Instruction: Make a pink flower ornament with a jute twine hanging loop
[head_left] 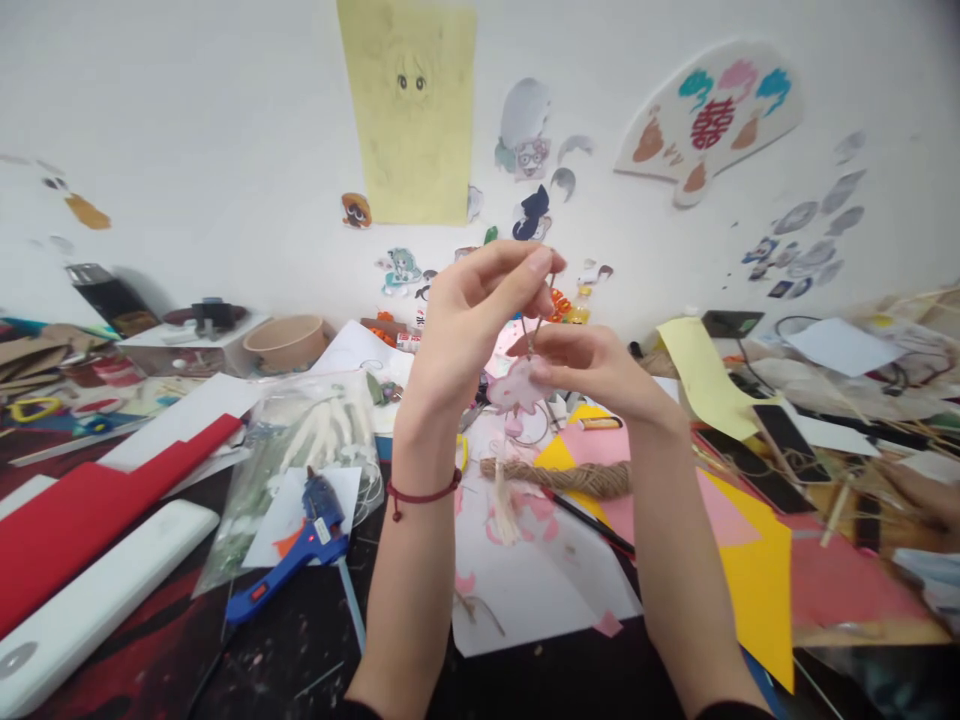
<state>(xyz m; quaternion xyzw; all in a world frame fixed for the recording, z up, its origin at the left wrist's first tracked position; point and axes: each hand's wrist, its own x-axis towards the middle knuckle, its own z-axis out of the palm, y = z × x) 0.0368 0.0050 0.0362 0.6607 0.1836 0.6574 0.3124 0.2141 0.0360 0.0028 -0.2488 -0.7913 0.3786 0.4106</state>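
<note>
My left hand [487,310], with a dark red string bracelet at its wrist, is raised and pinches the top of a thin brown cord [553,268]. Just below and to the right, my right hand [592,368] holds the edge of a pale pink cloud-shaped ornament [519,388] between thumb and fingers. The cord runs down to the ornament's top. Under the ornament hangs a small pink piece [514,424], and lower down a cream tassel [502,505]. My right fingertips are partly hidden behind the ornament.
Twisted brown twine [585,478] lies on white paper [540,600] below my hands. A blue glue gun [311,550] rests at the left beside a plastic bag [262,500]. Yellow card [769,600] and phones [791,440] are at the right. Another person's hand [919,490] shows at the right edge.
</note>
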